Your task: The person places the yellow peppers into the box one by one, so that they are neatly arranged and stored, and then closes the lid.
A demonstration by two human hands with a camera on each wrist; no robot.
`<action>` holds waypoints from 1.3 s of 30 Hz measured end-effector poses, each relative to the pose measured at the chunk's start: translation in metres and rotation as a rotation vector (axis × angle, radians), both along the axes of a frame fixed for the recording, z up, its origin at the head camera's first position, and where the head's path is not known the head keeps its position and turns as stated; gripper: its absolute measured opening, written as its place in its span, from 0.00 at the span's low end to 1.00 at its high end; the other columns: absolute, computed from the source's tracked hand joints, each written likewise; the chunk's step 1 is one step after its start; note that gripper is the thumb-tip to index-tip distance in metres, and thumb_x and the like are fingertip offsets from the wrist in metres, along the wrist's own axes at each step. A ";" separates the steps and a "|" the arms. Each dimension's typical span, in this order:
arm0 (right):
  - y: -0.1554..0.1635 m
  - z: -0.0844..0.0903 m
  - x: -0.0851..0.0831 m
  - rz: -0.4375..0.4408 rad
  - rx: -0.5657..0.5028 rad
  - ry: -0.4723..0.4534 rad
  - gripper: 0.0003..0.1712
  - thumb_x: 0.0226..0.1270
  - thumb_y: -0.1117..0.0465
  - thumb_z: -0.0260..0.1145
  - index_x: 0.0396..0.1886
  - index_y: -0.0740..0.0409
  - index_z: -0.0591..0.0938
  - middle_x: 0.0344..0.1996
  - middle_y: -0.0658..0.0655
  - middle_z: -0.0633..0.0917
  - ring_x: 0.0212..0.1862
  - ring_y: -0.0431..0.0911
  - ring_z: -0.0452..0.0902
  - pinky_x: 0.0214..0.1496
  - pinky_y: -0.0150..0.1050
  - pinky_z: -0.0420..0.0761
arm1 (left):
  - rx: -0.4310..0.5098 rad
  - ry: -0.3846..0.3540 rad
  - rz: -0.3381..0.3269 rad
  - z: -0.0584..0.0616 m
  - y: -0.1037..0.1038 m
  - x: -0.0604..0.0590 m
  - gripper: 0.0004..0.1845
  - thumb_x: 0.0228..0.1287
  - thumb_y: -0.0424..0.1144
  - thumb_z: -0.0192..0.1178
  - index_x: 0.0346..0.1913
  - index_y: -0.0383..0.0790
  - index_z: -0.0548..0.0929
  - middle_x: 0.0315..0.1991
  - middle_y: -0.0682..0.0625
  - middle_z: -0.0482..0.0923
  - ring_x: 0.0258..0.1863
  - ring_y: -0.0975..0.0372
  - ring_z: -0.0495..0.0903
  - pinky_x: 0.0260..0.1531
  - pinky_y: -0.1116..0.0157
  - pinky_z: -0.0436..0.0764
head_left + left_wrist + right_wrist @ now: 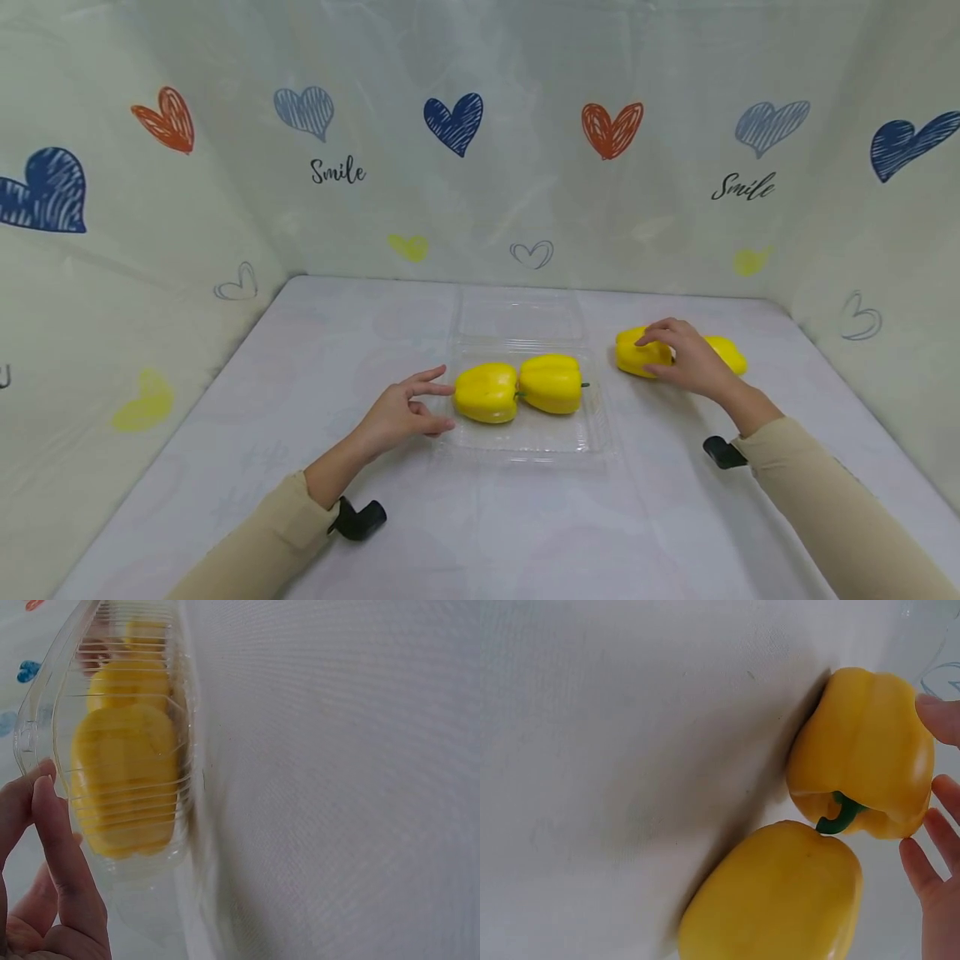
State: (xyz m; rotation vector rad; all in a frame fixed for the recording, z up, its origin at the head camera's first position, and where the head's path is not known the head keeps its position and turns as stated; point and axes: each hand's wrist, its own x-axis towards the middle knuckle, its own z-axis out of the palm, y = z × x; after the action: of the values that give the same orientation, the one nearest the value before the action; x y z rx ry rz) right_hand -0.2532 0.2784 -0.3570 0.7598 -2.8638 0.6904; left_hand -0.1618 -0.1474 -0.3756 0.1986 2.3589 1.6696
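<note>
A clear plastic clamshell container (525, 437) lies with its lid folded back, and two yellow bell peppers (486, 392) lie end to end in it. My left hand (397, 412) is at the container's left side, fingertips near the rim (64, 750) and thumb apart from the index finger. Right of the container, my right hand (686, 358) is over a third yellow bell pepper (862, 742), thumb and fingers spread along its upper side. Whether they press on it I cannot tell. Another yellow bell pepper (776, 900) lies against its stem end, partly behind the hand in the head view.
The open lid (517, 317) extends toward the back wall (525, 200), a pale sheet printed with hearts. Pale cloth covers the table (517, 533). Black wrist mounts (360, 518) hang below both sleeves.
</note>
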 end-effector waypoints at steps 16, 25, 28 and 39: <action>0.005 -0.006 -0.008 -0.048 0.018 -0.098 0.21 0.54 0.68 0.70 0.49 0.66 0.78 0.60 0.73 0.62 0.61 0.68 0.56 0.60 0.64 0.58 | 0.008 -0.006 0.002 0.000 0.001 0.000 0.27 0.49 0.34 0.71 0.55 0.33 0.78 0.70 0.51 0.57 0.24 0.56 0.81 0.35 0.65 0.81; 0.000 -0.004 -0.005 -0.075 0.009 -0.115 0.20 0.53 0.69 0.70 0.47 0.67 0.78 0.57 0.72 0.63 0.56 0.67 0.61 0.59 0.63 0.61 | 0.017 -0.009 0.004 0.001 0.002 0.001 0.27 0.49 0.33 0.71 0.55 0.32 0.78 0.70 0.51 0.57 0.24 0.54 0.81 0.35 0.65 0.81; -0.003 -0.001 -0.003 -0.091 0.013 -0.121 0.21 0.52 0.67 0.71 0.47 0.66 0.79 0.56 0.71 0.64 0.55 0.66 0.63 0.59 0.62 0.63 | 0.019 -0.011 0.005 0.001 0.001 0.001 0.27 0.49 0.33 0.71 0.55 0.32 0.78 0.70 0.51 0.57 0.24 0.55 0.81 0.35 0.65 0.81; -0.009 -0.001 0.008 -0.098 -0.004 -0.133 0.20 0.50 0.65 0.74 0.44 0.63 0.81 0.55 0.69 0.67 0.54 0.64 0.65 0.57 0.60 0.67 | 0.021 -0.008 -0.003 -0.001 0.000 -0.001 0.26 0.50 0.32 0.70 0.55 0.32 0.78 0.70 0.50 0.56 0.24 0.56 0.81 0.36 0.65 0.81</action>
State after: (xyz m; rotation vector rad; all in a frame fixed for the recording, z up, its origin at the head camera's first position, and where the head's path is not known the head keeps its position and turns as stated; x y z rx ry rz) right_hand -0.2455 0.2693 -0.3584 0.5893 -2.9936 0.7599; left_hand -0.1625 -0.1469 -0.3765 0.1989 2.3356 1.6910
